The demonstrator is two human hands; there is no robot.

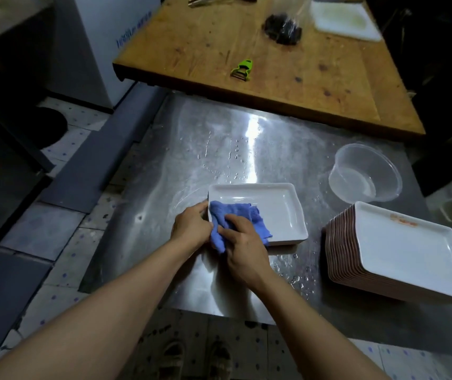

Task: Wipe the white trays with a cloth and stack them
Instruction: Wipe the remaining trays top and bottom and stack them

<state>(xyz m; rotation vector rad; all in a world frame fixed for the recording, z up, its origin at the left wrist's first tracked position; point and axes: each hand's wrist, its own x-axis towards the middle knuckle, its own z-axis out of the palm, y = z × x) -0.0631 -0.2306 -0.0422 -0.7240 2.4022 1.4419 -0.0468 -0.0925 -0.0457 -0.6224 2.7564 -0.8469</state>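
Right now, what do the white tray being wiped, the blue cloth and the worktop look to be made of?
White rectangular tray: glossy, hard; melamine or glazed ceramic, cannot tell which; sharp light reflections on its floor.
Blue crumpled cloth: soft woven fabric, matte, with folds and a frayed-looking edge.
Grey metal worktop: probably stainless steel, brushed sheen, a bright glare streak and water beads.

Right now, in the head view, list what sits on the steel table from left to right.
Left hand → blue cloth → white tray → clear plastic bowl → stack of trays.
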